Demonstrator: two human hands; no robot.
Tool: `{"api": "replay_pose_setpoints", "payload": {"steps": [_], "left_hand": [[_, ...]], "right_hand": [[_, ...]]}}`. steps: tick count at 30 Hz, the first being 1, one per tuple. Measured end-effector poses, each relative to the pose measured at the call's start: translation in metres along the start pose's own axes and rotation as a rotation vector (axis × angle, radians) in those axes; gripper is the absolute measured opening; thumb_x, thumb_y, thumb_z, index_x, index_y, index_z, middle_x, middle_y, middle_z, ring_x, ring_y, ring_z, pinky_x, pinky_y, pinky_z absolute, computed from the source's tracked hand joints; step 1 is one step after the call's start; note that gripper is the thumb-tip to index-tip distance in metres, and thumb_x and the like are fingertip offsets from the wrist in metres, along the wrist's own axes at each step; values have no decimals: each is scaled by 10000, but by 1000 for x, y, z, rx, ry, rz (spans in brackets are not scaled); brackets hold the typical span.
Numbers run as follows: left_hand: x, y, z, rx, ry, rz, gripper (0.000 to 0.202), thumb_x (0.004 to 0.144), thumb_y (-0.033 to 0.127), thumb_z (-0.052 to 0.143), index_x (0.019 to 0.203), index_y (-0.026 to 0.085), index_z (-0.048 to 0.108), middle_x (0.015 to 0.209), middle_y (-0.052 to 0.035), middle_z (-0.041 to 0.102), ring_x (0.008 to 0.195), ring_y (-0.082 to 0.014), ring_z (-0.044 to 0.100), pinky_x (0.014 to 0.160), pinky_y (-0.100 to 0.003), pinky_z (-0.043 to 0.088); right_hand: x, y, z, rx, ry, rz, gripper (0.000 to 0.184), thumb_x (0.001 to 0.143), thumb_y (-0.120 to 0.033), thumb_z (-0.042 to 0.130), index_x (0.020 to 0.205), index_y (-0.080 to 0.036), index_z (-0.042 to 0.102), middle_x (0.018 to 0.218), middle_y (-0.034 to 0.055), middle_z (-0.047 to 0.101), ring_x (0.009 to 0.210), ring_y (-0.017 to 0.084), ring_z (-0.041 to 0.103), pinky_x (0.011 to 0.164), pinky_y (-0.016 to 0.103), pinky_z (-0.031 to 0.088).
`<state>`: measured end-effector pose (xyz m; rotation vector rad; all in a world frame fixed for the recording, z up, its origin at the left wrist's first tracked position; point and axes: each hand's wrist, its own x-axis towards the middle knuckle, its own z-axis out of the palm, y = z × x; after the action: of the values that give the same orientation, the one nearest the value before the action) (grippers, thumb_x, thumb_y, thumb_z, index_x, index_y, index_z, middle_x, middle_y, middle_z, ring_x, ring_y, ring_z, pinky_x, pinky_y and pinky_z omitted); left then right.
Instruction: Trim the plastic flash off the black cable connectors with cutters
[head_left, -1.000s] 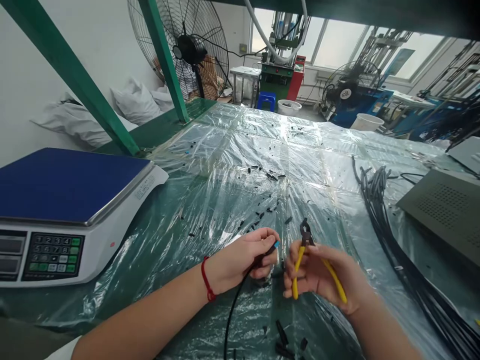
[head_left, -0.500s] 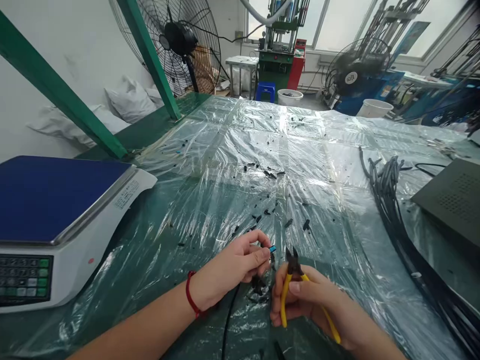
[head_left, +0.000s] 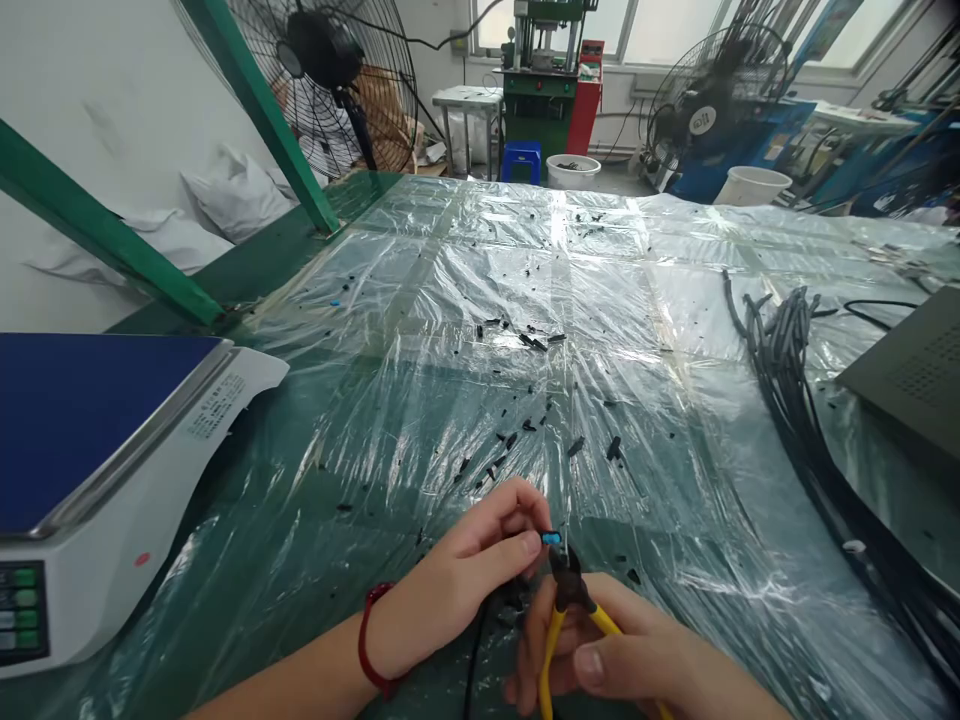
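Observation:
Near the front of the table my left hand (head_left: 459, 578) pinches a small piece with a bright blue end (head_left: 551, 538) between thumb and forefinger. A black cable (head_left: 474, 655) runs down from under that hand, though its path through the fingers is hidden. My right hand (head_left: 630, 650) grips diagonal cutters (head_left: 568, 582) with yellow handles. Their dark jaws point up and sit right by the blue end; whether they touch it is unclear. Black scraps (head_left: 510, 440) lie on the plastic-covered table beyond my hands.
A weighing scale (head_left: 172, 480) with a blue plate stands to the left. On the right lie a bundle of dark cables (head_left: 795, 420) and a grey metal box (head_left: 911, 370). Clear plastic sheeting (head_left: 337, 400) covers the green table. Fans and machines stand behind.
The cutters have moved left, up to the blue end in my left hand. That hand has dropped slightly lower in view. The camera view has also shifted.

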<state>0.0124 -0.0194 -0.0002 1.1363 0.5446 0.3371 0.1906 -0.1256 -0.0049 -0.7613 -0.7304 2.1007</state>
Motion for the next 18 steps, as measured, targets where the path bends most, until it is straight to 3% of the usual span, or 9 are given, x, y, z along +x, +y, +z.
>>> {"api": "replay_pose_setpoints", "payload": {"steps": [7, 12, 15, 18], "left_hand": [[0, 2, 3, -259, 78, 9, 125, 867, 308, 610, 873, 192, 565, 818, -3, 437, 774, -166, 375, 760, -297, 339], [0, 2, 2, -378, 72, 8, 101, 757, 240, 604, 786, 185, 524, 787, -3, 426, 733, -162, 338, 715, -297, 312], [1, -3, 3, -409, 83, 8, 116, 766, 202, 578, 738, 188, 467, 740, 13, 372, 680, -156, 270, 676, -297, 282], [2, -7, 5, -410, 103, 16, 176, 779, 179, 567, 710, 194, 406, 701, 22, 332, 660, -158, 227, 663, -302, 266]], "right_hand": [[4, 1, -1, -110, 24, 20, 339, 814, -387, 703, 1056, -151, 692, 990, 79, 689, 977, 244, 611, 957, 384, 423], [2, 10, -5, -166, 48, 29, 384, 818, -431, 729, 1087, -160, 694, 917, 24, 624, 835, 166, 523, 797, 279, 389], [0, 7, 0, -152, 32, 51, 388, 821, -438, 731, 1080, -150, 703, 860, -7, 570, 739, 121, 458, 687, 240, 343], [0, 4, 6, -94, 37, 88, 365, 803, -396, 741, 1071, -152, 695, 890, 8, 616, 760, 130, 492, 703, 240, 356]]}}
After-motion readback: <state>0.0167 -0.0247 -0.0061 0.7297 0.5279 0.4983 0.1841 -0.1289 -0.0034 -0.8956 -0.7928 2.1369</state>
